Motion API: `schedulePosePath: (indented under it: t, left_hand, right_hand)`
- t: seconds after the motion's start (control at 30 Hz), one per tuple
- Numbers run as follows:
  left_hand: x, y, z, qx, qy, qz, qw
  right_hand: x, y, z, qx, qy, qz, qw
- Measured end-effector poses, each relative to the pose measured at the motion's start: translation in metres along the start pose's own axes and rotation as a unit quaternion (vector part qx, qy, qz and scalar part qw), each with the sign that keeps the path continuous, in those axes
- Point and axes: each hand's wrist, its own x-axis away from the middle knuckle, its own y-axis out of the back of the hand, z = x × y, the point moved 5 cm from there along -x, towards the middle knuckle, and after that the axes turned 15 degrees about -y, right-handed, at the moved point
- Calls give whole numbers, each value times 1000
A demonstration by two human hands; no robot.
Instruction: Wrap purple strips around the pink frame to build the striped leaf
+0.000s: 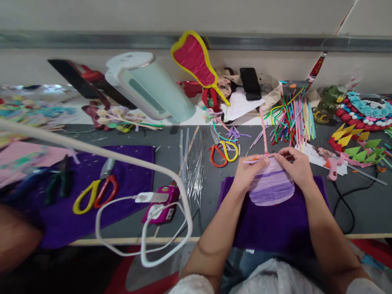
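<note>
A rounded panel striped in lilac and purple (272, 190) is held upright between my hands, above a dark purple cloth (272, 228). From its upper edge a pink twisted stem (263, 130) points away from me. My left hand (248, 173) pinches the panel's upper left edge near the stem's base, and a thin lilac strip (252, 161) sticks out between its fingers. At the upper right edge my right hand (295, 165) is closed, thumb and fingers together on the panel near the stem. The exact spot under the fingertips is hidden.
Left of my hands lie red-and-yellow scissors (225, 151) and thin silvery wires (194, 171). A pink glue gun (333, 165) with a black cord is at right. Behind are coloured pipe cleaners (294, 118) and a phone (250, 83). A white cable (183, 196) arcs across the left.
</note>
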Motion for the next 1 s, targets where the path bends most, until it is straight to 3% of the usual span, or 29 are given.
schedulePosePath:
  t: [0.17,0.33,0.4,0.63,0.8,1.0]
  left_hand:
    - [1,-1,3,11,11,12,1000]
    - [2,-3,3,20,6,23,1000]
    - [1,-3,2,29,10,15,999]
    - [-3,-6,3,71,27,13,997]
    - [-7,1,7,61,19,-28,998]
    - [-12,9,7,44,-5,-52,998]
  right_hand:
    - [-5,-5,-9,-156,-75,140,975]
    - [0,-18,-14,-302,-189,242,903]
    - [0,-19,-15,-318,-204,237,895]
    - [-6,-11,-17,-267,-175,199,927]
    - [-10,-5,-20,-241,-160,125,949]
    - [-13,-7,-26,-267,-167,113,942]
